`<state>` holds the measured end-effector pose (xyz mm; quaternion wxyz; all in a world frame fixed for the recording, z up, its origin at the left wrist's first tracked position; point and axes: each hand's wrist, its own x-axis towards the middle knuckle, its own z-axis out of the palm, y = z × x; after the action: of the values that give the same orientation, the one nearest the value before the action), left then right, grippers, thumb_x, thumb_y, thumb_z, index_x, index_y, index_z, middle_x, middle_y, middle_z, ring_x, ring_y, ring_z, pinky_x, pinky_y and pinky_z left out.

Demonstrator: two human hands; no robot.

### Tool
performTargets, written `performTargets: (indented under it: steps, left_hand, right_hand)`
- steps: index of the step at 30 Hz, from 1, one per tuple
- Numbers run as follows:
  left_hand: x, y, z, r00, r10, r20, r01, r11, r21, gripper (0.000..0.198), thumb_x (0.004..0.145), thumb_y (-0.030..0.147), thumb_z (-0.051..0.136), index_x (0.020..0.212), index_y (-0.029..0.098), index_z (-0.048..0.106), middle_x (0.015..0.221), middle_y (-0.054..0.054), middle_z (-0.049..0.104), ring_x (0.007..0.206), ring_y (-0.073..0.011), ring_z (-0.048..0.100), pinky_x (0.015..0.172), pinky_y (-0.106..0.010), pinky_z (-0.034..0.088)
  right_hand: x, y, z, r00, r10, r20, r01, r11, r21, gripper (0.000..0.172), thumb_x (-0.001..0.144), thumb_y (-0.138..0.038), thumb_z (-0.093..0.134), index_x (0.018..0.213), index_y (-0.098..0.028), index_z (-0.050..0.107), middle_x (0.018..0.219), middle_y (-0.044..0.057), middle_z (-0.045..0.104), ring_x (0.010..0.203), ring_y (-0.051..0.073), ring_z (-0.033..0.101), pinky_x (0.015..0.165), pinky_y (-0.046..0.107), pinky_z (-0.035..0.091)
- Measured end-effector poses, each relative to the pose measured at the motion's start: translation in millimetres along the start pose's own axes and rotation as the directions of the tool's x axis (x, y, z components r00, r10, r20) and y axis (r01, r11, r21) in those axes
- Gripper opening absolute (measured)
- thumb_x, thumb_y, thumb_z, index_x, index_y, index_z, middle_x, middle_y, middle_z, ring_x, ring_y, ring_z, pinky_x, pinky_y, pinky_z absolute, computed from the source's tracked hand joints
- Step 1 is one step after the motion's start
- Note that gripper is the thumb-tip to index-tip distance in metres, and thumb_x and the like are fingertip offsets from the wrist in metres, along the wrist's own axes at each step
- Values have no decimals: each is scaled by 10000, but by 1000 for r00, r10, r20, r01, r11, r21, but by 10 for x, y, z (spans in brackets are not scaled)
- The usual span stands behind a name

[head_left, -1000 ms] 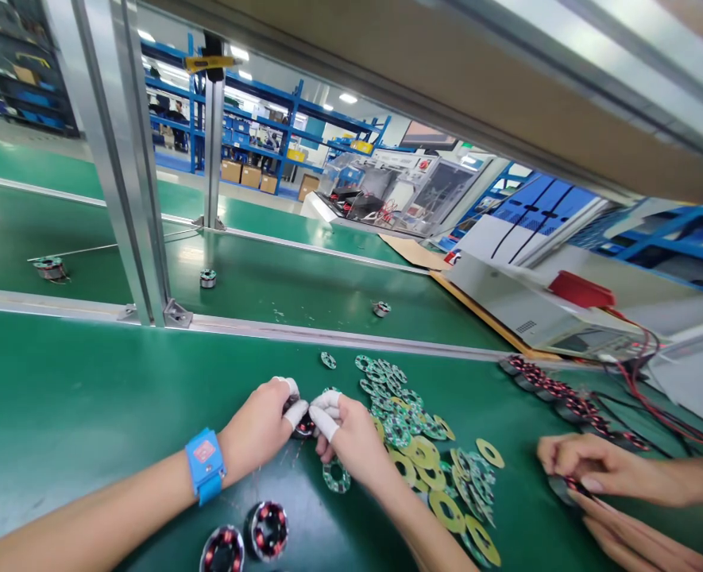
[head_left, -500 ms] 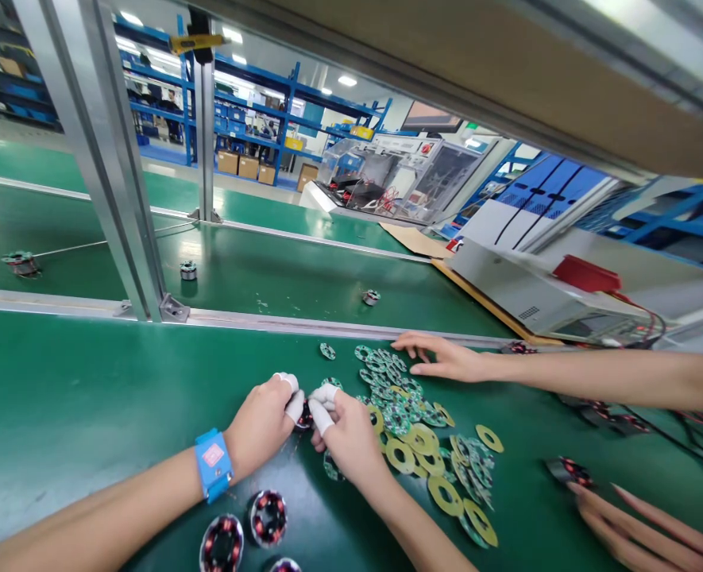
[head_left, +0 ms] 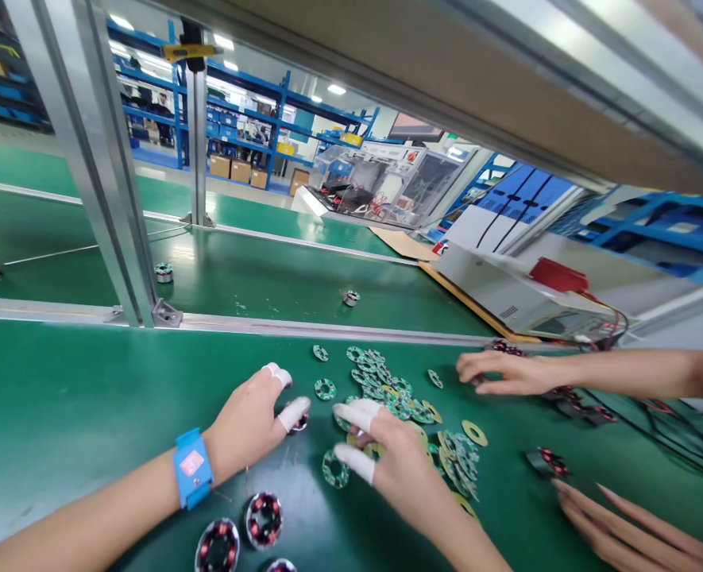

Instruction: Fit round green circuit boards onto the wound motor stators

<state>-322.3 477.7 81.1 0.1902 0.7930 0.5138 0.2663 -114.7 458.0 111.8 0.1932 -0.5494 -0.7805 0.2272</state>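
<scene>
1. All around the pile of ring boards (head_left: 380, 381) spreads the green bench (head_left: 118, 381), smooth, faintly glossy, dulled by pale smears well to the left.
2. Within the pile, thin flat rings overlap loosely: mostly green printed boards, with plain yellow washers (head_left: 480, 439) toward the near right side.
3. Over the pile's near left edge, the right hand (head_left: 351, 435) has come away from the held core; its thumb and finger, in thin white cots, are parted with nothing visible between them, so it seems free and the core is left to one hand.
4. Left of the pile, the left hand (head_left: 261, 413) grips the held core (head_left: 302, 421), a squat round piece mostly hidden by the thumb; a blue strap (head_left: 193, 469) circles that wrist.
5. Right of the pile, a co-worker's far hand (head_left: 500, 373) has drawn back, and a single board (head_left: 439, 384) now lies between; whether that hand holds anything, I cannot tell.
6. Nearer the camera than the pile, to its left, lie two wound cores (head_left: 254, 524), with metallic-looking rims around reddish, copper-like coils.
7. Just left of the pile, a loose board (head_left: 318, 391) is uncovered by the right hand's move; hair-thin wires trail below the held core.
</scene>
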Motion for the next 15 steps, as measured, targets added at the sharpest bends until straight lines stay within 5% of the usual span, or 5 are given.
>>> performTargets:
  steps: [5, 15]
  left_hand:
    - [-13, 39, -34, 993, -9, 118, -12, 984, 179, 427, 671, 535, 675, 840, 152, 587, 889, -83, 585, 860, -265, 517, 735, -377, 439]
    - [16, -17, 23, 988, -7, 152, -25, 977, 213, 423, 620, 520, 732, 808, 161, 609, 846, -56, 599, 829, -243, 524, 717, -348, 434]
  right_hand:
    - [-198, 40, 88, 990, 76, 115, -42, 962, -270, 545, 609, -243, 758, 1131, -162, 625, 1150, 165, 599, 1055, 312, 561, 913, 440, 455]
    - [-246, 191, 216, 987, -155, -48, 115, 876, -469, 281, 652, -246, 703, 916, -151, 694, 902, 125, 681, 840, 279, 649, 743, 398, 543]
